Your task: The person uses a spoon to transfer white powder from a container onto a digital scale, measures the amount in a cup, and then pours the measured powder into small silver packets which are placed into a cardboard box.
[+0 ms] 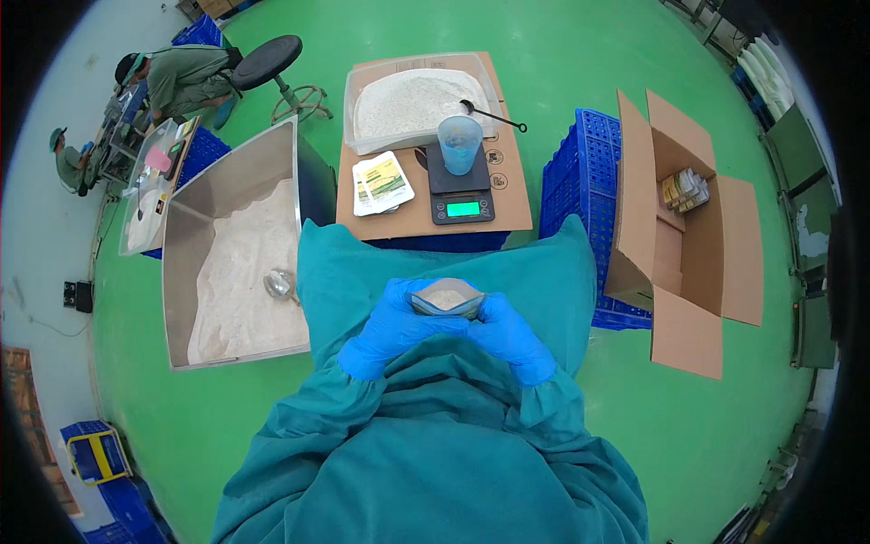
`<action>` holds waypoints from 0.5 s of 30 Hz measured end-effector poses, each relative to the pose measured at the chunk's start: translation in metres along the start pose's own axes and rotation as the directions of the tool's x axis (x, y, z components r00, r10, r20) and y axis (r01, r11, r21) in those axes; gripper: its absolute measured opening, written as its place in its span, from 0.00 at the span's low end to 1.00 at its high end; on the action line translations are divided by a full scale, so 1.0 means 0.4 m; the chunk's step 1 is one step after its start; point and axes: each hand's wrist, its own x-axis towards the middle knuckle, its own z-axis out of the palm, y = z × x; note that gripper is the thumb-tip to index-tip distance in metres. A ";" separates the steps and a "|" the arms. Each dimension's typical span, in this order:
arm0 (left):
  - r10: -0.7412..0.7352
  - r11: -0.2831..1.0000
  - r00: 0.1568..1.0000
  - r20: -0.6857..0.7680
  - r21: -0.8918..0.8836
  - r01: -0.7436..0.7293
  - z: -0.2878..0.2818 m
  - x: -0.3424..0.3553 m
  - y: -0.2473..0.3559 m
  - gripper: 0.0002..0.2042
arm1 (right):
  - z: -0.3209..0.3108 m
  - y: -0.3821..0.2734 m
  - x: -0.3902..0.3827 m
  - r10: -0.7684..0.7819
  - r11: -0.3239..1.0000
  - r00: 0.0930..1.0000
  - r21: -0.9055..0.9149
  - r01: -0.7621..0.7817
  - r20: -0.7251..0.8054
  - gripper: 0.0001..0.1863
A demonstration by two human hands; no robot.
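Over my lap, both blue-gloved hands hold a small pouch whose top gapes, showing pale powder inside. My left hand is wrapped round its left side, and my right hand grips the right side. Just ahead, a cardboard-topped stand carries a digital scale with a lit green display. On the scale stands a translucent blue cup. Left of it lie several flat printed pouches. Behind them, a clear plastic tub of white powder has a black long-handled spoon resting across its rim.
At left stands a deep metal bin of pale powder with a metal scoop in it. To the right, an open carton holding several filled pouches sits by blue crates. A round stool and two people are at far left.
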 end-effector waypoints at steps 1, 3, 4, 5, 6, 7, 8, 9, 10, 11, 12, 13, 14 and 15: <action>-0.002 1.000 1.000 -0.027 -0.023 0.002 0.010 -0.006 0.007 0.20 | 0.000 0.005 -0.007 0.044 0.996 0.999 0.072 -0.044 0.000 0.16; 0.036 0.999 0.999 -0.017 0.021 -0.036 0.020 -0.015 0.013 0.19 | -0.001 0.019 -0.020 0.090 0.986 0.996 0.144 -0.089 0.004 0.16; 0.075 0.995 0.997 -0.003 0.067 -0.075 0.020 -0.016 0.015 0.19 | -0.001 0.024 -0.021 0.082 0.983 0.997 0.164 -0.083 0.013 0.15; 0.076 0.995 0.997 -0.004 0.067 -0.076 0.015 -0.019 0.000 0.19 | -0.001 0.026 -0.022 0.075 0.980 0.997 0.185 -0.078 0.023 0.15; 0.027 0.995 1.000 -0.006 0.097 -0.026 0.004 -0.021 -0.030 0.19 | 0.001 0.024 -0.024 0.075 0.980 0.997 0.185 -0.078 0.024 0.15; -0.022 0.992 1.000 -0.010 0.127 0.023 0.000 -0.021 -0.033 0.19 | 0.002 0.013 -0.022 0.076 0.990 0.997 0.122 -0.077 0.009 0.15; -0.024 0.992 1.000 -0.013 0.126 0.025 -0.002 -0.023 -0.035 0.19 | 0.003 0.008 -0.020 0.077 0.995 0.997 0.059 -0.077 -0.005 0.14; 0.029 0.996 0.999 -0.016 0.087 -0.028 -0.002 -0.027 -0.035 0.19 | 0.006 0.013 -0.016 0.079 0.995 0.997 0.059 -0.079 -0.002 0.14; 0.082 0.996 0.996 -0.020 0.046 -0.081 0.001 -0.029 -0.023 0.19 | 0.008 0.021 -0.013 0.042 0.998 0.999 0.038 -0.041 -0.024 0.15; 0.079 0.996 0.997 -0.022 0.042 -0.078 0.008 -0.028 -0.001 0.19 | 0.011 0.029 -0.010 0.004 1.000 0.999 0.017 -0.003 -0.044 0.15; 0.168 0.984 0.986 0.005 0.053 -0.168 0.016 -0.026 0.026 0.18 | 0.013 0.035 -0.008 0.009 1.000 0.999 0.017 -0.008 -0.041 0.15; 0.255 0.964 0.966 0.030 0.063 -0.257 0.018 -0.024 0.039 0.17 | 0.015 0.039 -0.006 0.010 0.999 0.998 0.039 -0.008 -0.060 0.13; 0.253 0.966 0.967 0.025 0.059 -0.254 0.010 -0.021 0.025 0.17 | 0.017 0.039 -0.005 0.012 0.998 0.997 0.060 -0.007 -0.079 0.12; 0.285 0.947 0.957 0.052 0.136 -0.290 0.000 -0.017 0.001 0.18 | 0.016 0.035 -0.005 0.018 0.998 0.997 0.059 -0.013 -0.074 0.12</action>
